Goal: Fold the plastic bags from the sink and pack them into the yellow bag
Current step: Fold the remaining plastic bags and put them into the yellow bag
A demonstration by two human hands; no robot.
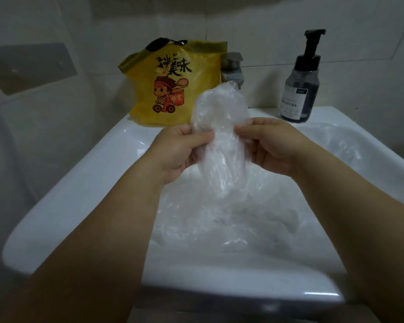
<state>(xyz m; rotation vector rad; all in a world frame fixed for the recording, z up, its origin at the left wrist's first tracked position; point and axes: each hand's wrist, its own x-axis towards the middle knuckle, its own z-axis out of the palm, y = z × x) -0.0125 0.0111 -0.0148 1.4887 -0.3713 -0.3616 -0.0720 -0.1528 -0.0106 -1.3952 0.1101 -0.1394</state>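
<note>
Left hand (182,150): I see it raised over the sink (79,183), fingers (196,138) curled, thumb and fingertips pinching the left edge of the clear bag (219,117).
Right hand (273,148): level with the left, thumb on top and fingers (245,130) curled under, pinching the right edge of the same bag. I see only a narrow strip of film between the two sets of fingertips.
Clear bag: crumpled and held upright between both grips. Its upper part bulges above the fingers and its lower part hangs below them toward the pile (231,217). I cannot tell whether the tail touches the pile.
Pile: more clear bags below the fingers, filling the basin. They are too blurred for me to count.
Yellow bag (173,85): beyond the left fingertips, standing on the sink's back ledge by the wall, well apart from both hands. I make out black characters, a cartoon rider and a dark handle on top.
Tap (232,68): beyond the fingertips, just right of the yellow bag, its lower part hidden behind the top of the clear bag.
Bottle (301,85): dark, with a pump, beyond and to the right of the right fingers, on the back ledge.
Sink: white, with its rim running outside both forearms.
</note>
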